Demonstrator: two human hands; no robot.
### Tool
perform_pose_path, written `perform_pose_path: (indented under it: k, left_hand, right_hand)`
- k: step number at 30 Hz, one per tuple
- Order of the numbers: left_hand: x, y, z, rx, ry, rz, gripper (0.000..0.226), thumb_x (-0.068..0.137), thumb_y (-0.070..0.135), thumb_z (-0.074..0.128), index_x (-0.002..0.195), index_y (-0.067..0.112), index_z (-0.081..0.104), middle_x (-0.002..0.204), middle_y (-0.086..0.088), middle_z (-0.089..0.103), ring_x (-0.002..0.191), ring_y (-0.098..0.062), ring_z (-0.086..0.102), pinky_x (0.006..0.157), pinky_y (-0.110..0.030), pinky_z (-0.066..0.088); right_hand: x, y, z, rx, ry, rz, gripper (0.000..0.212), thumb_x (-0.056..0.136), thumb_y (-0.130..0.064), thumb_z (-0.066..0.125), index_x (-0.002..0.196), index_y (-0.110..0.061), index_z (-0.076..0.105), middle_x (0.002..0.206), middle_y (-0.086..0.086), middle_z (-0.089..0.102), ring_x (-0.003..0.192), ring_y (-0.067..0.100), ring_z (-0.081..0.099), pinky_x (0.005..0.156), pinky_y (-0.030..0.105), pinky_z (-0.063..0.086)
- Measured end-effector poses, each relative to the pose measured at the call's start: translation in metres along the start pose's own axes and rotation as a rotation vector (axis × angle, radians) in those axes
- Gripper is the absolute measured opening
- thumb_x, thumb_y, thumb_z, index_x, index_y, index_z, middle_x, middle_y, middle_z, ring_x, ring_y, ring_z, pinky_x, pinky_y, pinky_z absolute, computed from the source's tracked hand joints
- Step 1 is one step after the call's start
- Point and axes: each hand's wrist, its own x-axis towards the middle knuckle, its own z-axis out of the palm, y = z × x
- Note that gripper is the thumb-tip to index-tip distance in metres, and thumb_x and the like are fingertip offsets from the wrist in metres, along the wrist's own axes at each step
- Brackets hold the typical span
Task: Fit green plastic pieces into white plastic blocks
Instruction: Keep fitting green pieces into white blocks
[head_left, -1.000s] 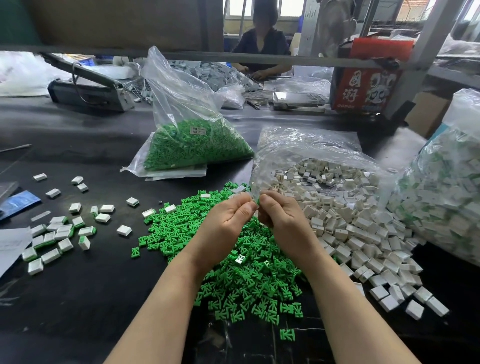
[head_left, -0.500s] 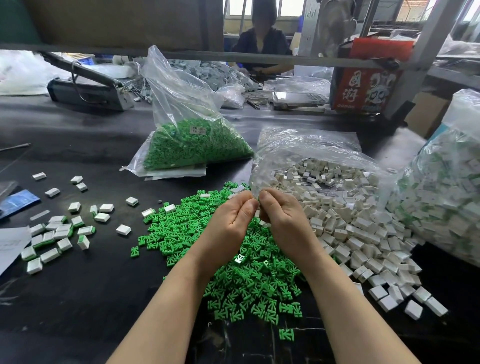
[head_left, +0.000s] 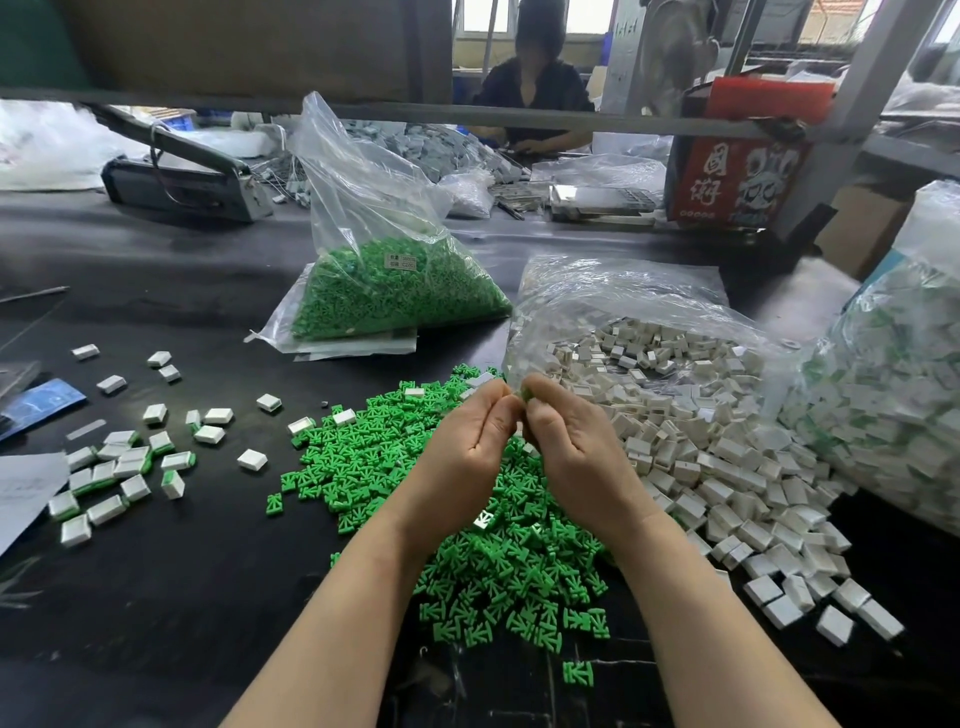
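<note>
Both hands are lifting slightly toward 12 o'clock since a second ago. Left hand (head_left: 467, 441) and right hand (head_left: 566, 441) fingers are pinching one green piece (head_left: 525, 396), probably seating it; block hidden. Green pile (head_left: 467, 551) lying beneath, white blocks (head_left: 727, 457) at 3 o'clock on the bench (head_left: 156, 597).

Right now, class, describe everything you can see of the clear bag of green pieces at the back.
The clear plastic bag stands on the dark table, its crinkled, empty top rising upward. Its lower part bulges with small green plastic pieces. A small white label sits on its front. It rests on flat plastic sheets. Neither hand touches it.
</note>
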Motion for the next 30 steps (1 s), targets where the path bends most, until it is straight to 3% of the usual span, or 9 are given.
perform_pose_path:
  k: [2, 7, 11, 14, 17, 21, 23, 25, 30]
  left_hand:
    - [0.0, 0.001, -0.001, -0.007, -0.013, 0.02, 0.032, 0.098, 0.035, 0.042, 0.1, 0.007, 0.055, 0.096, -0.011, 0.059, 0.099, -0.031, 0.058, 0.098, -0.06, 0.042]
    - [-0.001, 0.006, -0.004, -0.037, 0.0, 0.074, 0.036, 0.098, 0.031, 0.044, 0.092, -0.004, 0.048, 0.08, -0.014, 0.044, 0.078, -0.022, 0.041, 0.078, -0.06, 0.041]
    - [0.0, 0.006, -0.007, -0.017, 0.054, 0.116, 0.029, 0.101, 0.025, 0.048, 0.09, 0.0, 0.056, 0.077, -0.008, 0.05, 0.074, -0.017, 0.045, 0.071, -0.043, 0.042]
    - [0.001, 0.005, -0.008, -0.055, 0.085, 0.114, 0.022, 0.101, 0.017, 0.049, 0.092, 0.002, 0.062, 0.077, -0.005, 0.055, 0.075, -0.01, 0.051, 0.073, -0.024, 0.046]
    - [0.001, 0.005, -0.009, -0.09, 0.09, 0.097, 0.023, 0.099, 0.018, 0.052, 0.093, 0.001, 0.067, 0.075, -0.004, 0.061, 0.071, -0.006, 0.055, 0.071, -0.019, 0.047]
    - [0.002, 0.005, -0.011, -0.11, 0.125, 0.08, 0.021, 0.092, 0.027, 0.06, 0.085, 0.011, 0.071, 0.063, 0.012, 0.061, 0.055, 0.003, 0.05, 0.056, -0.008, 0.039]
    - [0.003, 0.004, -0.011, -0.187, 0.207, 0.065, 0.022, 0.084, 0.031, 0.067, 0.096, 0.014, 0.071, 0.074, 0.004, 0.065, 0.061, 0.0, 0.054, 0.059, -0.011, 0.043]
    - [0.004, 0.002, -0.011, -0.263, 0.274, 0.046, 0.025, 0.082, 0.025, 0.072, 0.105, 0.013, 0.069, 0.083, -0.002, 0.069, 0.072, -0.007, 0.061, 0.065, -0.017, 0.049]
    - [0.003, 0.002, -0.009, -0.274, 0.286, 0.058, 0.015, 0.088, 0.006, 0.068, 0.102, 0.009, 0.07, 0.087, -0.001, 0.073, 0.083, -0.01, 0.068, 0.072, -0.019, 0.053]
  right_hand:
    - [0.0, -0.001, -0.002, -0.148, -0.02, -0.048, 0.015, 0.088, -0.033, 0.034, 0.074, -0.031, 0.038, 0.058, -0.01, 0.045, 0.054, 0.007, 0.04, 0.052, 0.031, 0.032]
    - [0.0, -0.001, -0.002, -0.375, 0.021, -0.136, 0.007, 0.091, -0.027, 0.039, 0.084, -0.024, 0.039, 0.061, -0.009, 0.043, 0.054, 0.006, 0.041, 0.052, 0.032, 0.027]
    - [0.0, -0.002, 0.001, -0.191, 0.161, -0.061, 0.008, 0.091, -0.025, 0.052, 0.097, -0.021, 0.055, 0.065, -0.01, 0.055, 0.057, 0.005, 0.053, 0.05, 0.016, 0.037]
    - [0.002, -0.006, 0.0, 0.024, 0.208, -0.023, 0.01, 0.09, -0.019, 0.067, 0.099, -0.016, 0.064, 0.073, -0.007, 0.064, 0.061, 0.005, 0.059, 0.054, 0.019, 0.047]
    - [0.003, -0.009, -0.001, 0.12, 0.207, -0.05, 0.008, 0.088, -0.015, 0.072, 0.095, -0.012, 0.069, 0.074, -0.006, 0.068, 0.061, 0.006, 0.063, 0.055, 0.018, 0.046]
    - [0.003, -0.007, -0.003, 0.078, 0.253, -0.067, 0.008, 0.085, -0.016, 0.076, 0.092, -0.013, 0.072, 0.081, 0.003, 0.068, 0.066, 0.021, 0.061, 0.058, 0.036, 0.049]
    - [0.003, -0.007, -0.003, 0.009, 0.301, -0.088, 0.008, 0.083, -0.018, 0.077, 0.089, -0.014, 0.072, 0.082, 0.001, 0.067, 0.07, 0.02, 0.061, 0.059, 0.037, 0.051]
    - [0.003, -0.007, -0.001, -0.103, 0.348, -0.139, 0.009, 0.082, -0.019, 0.078, 0.086, -0.014, 0.072, 0.08, -0.005, 0.065, 0.07, 0.012, 0.059, 0.059, 0.027, 0.049]
    - [0.002, -0.004, 0.001, -0.298, 0.394, -0.227, 0.009, 0.079, -0.016, 0.079, 0.084, -0.015, 0.071, 0.081, -0.011, 0.06, 0.069, 0.003, 0.052, 0.062, 0.014, 0.039]
